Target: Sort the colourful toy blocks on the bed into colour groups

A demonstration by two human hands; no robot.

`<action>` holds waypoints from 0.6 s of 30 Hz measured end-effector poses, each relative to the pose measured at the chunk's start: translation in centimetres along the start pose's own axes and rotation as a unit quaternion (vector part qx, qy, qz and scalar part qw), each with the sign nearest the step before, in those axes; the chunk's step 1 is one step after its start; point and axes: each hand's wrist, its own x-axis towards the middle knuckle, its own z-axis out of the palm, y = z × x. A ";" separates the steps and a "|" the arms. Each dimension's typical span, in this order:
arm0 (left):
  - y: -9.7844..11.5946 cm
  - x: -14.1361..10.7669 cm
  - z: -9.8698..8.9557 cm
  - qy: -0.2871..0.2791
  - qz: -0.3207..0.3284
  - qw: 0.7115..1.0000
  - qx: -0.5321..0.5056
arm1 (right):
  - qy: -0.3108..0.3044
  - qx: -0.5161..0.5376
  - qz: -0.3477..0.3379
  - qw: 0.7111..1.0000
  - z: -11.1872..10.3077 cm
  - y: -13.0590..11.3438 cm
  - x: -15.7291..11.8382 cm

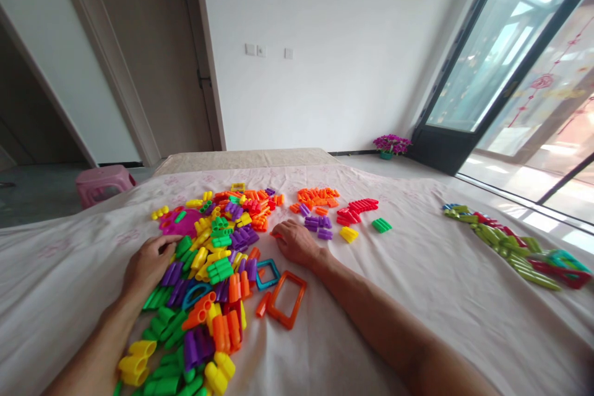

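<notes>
A long heap of plastic toy blocks shaped like joined tubes lies in front of me, in green, yellow, purple, orange and red. My left hand rests at the heap's left edge, beside a green block, its fingers curved with a gap between thumb and forefinger. To the right of the heap, my right hand is low over the cloth, fingers closed on a small red-orange block, mostly covered. Beyond it are sorted groups: orange blocks, red blocks, purple blocks, a yellow block and a green block.
A blue frame and an orange frame lie near the heap. A magenta piece sits at its far left. More blocks lie far right on the pale cloth. A pink stool stands left.
</notes>
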 end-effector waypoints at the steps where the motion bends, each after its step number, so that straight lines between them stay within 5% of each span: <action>1: -0.1 0.0 0.0 0.001 0.000 1.000 0.000 | 0.026 0.005 0.014 1.000 0.0 0.2 0.0; 7: -0.1 0.0 0.1 0.004 0.002 1.000 -0.002 | 0.125 0.035 0.045 0.991 -0.2 0.7 -0.1; 18: 0.4 -0.1 -0.2 0.000 -0.001 1.000 0.004 | 0.013 0.064 -0.100 0.993 0.0 -1.6 -0.6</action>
